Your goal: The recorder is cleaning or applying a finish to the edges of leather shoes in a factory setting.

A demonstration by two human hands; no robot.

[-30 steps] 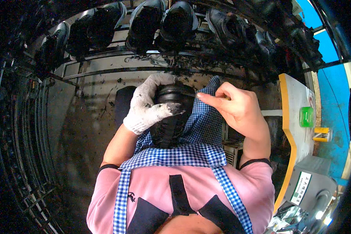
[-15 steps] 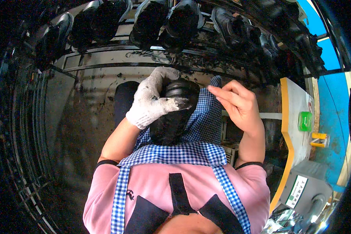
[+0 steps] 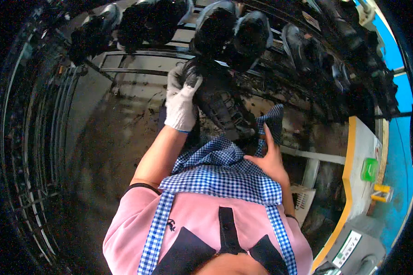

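Note:
A black shoe [image 3: 225,110] with laces or straps across its upper lies tilted over my lap. My left hand [image 3: 181,103], in a white knit glove smudged dark at the thumb, is closed around its far end. Beside the shoe's near end is my bare right hand [image 3: 273,160], thumb and fingers stretched apart. That near end sits in the gap between them; whether they touch it, I cannot tell. Under the shoe, a blue-and-white checked apron [image 3: 220,176] bunches up on my lap.
Several dark shoes [image 3: 215,27] stand on a metal rack [image 3: 142,71] ahead. To the right is a white table with a yellow edge [image 3: 348,160], holding a green container [image 3: 369,169]. A grey machine [image 3: 358,243] is at the lower right. Dark scraps litter the floor.
The shoe has turned from end-on to lengthwise, its upper now showing. My left hand has shifted its hold to the far end. My right hand has come down beside the near end, its fingers spread from a pinch.

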